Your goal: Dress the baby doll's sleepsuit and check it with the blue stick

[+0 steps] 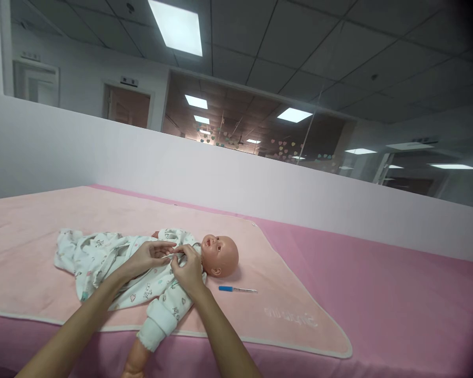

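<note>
A baby doll [219,254] lies on its back on a pale pink blanket [291,310], head to the right. It wears a white printed romper [102,254]. My left hand [147,256] and my right hand [187,269] meet on the doll's chest just below the chin. Both pinch the romper's collar edge, fingers closed on the fabric. The doll's near arm [157,317] in its white cuffed sleeve stretches toward me over the blanket's edge. A thin thermometer [237,289] with a blue end lies on the blanket to the right of the doll's head.
The blanket covers a darker pink padded surface [398,294]. A low white partition wall [260,184] runs along the back. Beyond it are glass office walls and lit ceiling panels.
</note>
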`<state>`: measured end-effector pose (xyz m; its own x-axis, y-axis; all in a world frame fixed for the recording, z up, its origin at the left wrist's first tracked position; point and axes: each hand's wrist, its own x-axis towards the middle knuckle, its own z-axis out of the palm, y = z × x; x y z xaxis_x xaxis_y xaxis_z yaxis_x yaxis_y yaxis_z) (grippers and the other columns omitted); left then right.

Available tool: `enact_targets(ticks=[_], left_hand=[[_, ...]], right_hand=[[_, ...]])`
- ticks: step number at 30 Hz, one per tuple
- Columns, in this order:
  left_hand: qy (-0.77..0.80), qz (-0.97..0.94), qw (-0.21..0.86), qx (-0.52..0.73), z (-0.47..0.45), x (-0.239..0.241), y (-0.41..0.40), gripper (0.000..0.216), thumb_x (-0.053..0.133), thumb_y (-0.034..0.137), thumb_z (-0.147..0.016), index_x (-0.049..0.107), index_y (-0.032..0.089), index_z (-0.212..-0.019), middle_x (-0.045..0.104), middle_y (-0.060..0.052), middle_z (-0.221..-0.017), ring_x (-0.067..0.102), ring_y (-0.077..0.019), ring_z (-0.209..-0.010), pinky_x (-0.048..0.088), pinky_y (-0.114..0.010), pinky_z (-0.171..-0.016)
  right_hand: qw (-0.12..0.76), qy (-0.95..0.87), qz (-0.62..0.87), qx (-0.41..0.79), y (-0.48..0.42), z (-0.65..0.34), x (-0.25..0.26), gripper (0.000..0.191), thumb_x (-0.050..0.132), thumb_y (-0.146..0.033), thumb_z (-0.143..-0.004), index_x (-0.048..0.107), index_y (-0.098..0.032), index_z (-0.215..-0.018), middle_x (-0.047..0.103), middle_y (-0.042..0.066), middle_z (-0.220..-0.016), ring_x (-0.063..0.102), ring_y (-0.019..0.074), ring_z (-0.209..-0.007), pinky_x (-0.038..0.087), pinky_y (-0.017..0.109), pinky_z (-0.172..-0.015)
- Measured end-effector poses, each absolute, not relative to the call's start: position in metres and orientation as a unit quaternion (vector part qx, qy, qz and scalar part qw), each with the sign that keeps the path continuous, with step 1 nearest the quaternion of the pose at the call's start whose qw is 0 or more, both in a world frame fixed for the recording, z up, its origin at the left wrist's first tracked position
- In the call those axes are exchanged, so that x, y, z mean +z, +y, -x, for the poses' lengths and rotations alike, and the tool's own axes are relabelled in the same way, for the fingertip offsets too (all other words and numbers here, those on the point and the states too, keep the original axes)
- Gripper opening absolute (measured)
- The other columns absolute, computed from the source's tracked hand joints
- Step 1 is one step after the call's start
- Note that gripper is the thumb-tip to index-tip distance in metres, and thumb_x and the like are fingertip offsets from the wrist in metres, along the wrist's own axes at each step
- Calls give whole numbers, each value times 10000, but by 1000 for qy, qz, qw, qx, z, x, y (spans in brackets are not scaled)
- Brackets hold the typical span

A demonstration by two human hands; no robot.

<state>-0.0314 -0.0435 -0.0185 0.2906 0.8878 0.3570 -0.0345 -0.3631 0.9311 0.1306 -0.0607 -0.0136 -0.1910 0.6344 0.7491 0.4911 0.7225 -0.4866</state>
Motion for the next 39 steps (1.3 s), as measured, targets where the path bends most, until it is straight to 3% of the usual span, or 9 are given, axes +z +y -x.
enact_targets(ticks=[8,15,19,27,39], left_hand=[[303,-664,466,500,29,-17,-48,448,733,279,-645,609,166,-1060,662,-93,-955,599,-207,-880,487,-321,-766],[351,-723,316,504,23,-16,-49,114,660,263,-668,604,171,-706,625,-38,-770,561,-180,-750,442,-271,-682],[395,-731,252,496,22,-16,-49,89,620,238,-661,615,173,-723,622,-33,-757,541,-183,-748,419,-271,-682],[396,-747,225,485,21,-16,-50,120,577,277,-685,582,168,-734,569,-3,-700,501,-147,-677,411,-244,-621],[333,-712,373,493,29,-18,-44,292,703,335,-662,563,167,-856,609,-11,-732,574,-155,-714,473,-274,-669]], right_hand=[[526,-773,349,71,-61,-132,-13,131,535,-123,-716,557,-226,-795,626,18,-844,590,152,-821,464,259,-749],[540,-767,340,66,-61,-131,-15,118,507,-74,-696,542,-185,-713,591,24,-773,573,151,-782,448,256,-723],[536,-767,344,68,-60,-132,-15,121,513,-82,-702,542,-199,-713,591,18,-765,572,145,-760,453,249,-703],[537,-768,344,60,-56,-131,-17,162,508,-61,-684,557,-215,-702,601,16,-762,577,142,-741,461,243,-690],[540,-759,352,86,-56,-131,-18,121,511,-101,-759,568,-208,-771,609,16,-794,574,143,-767,443,245,-683]])
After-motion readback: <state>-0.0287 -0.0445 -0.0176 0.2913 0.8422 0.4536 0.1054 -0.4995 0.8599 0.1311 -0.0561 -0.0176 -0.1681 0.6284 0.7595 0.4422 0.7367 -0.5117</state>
